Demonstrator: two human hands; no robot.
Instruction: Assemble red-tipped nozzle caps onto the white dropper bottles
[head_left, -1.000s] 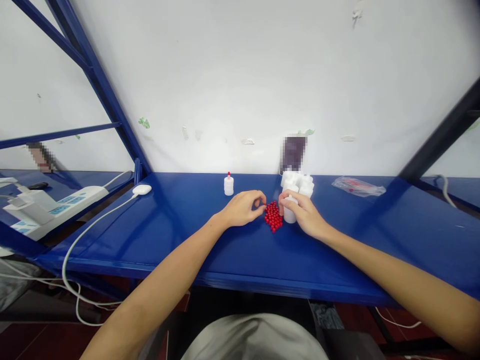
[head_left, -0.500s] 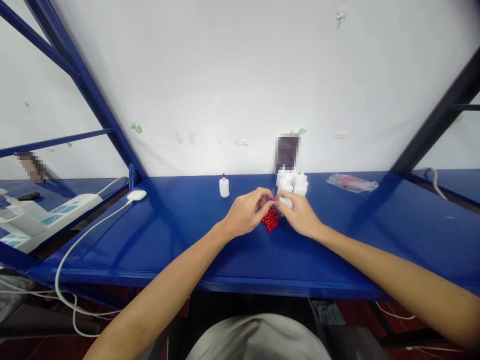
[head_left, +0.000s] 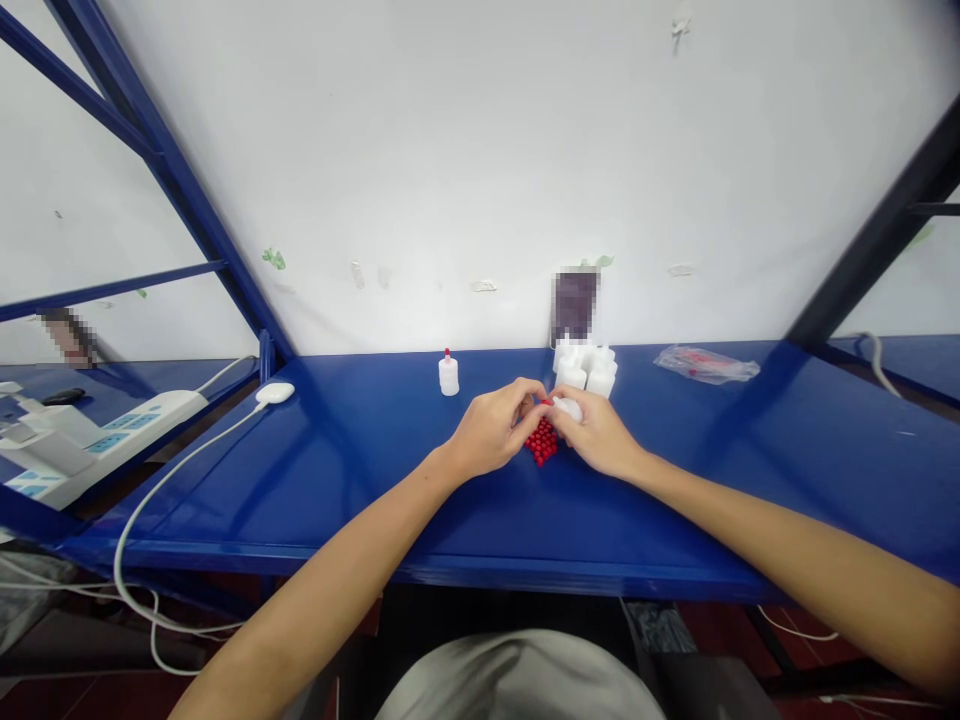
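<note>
My right hand (head_left: 598,430) is closed around a small white bottle (head_left: 571,408), tipped so that its nozzle end points left. My left hand (head_left: 491,428) pinches a small red cap (head_left: 547,402) at that end, and the fingertips of both hands nearly meet. Just below them lies a pile of red caps (head_left: 541,445) on the blue table. Several white bottles (head_left: 585,368) stand grouped behind my right hand. Farther left, one white bottle with a red cap on its tip (head_left: 448,374) stands upright by itself.
On the blue table (head_left: 360,450), a clear plastic bag (head_left: 707,364) with something red inside lies at the right. A dark blurred object (head_left: 576,305) leans on the wall. A white charger puck (head_left: 274,393) with a cable and a power strip (head_left: 112,440) are at the left.
The bottle in my right hand has tilted slightly, its nozzle end now closer against my left fingertips. Both hands stay in nearly the same place; the camera view has shifted a little.
</note>
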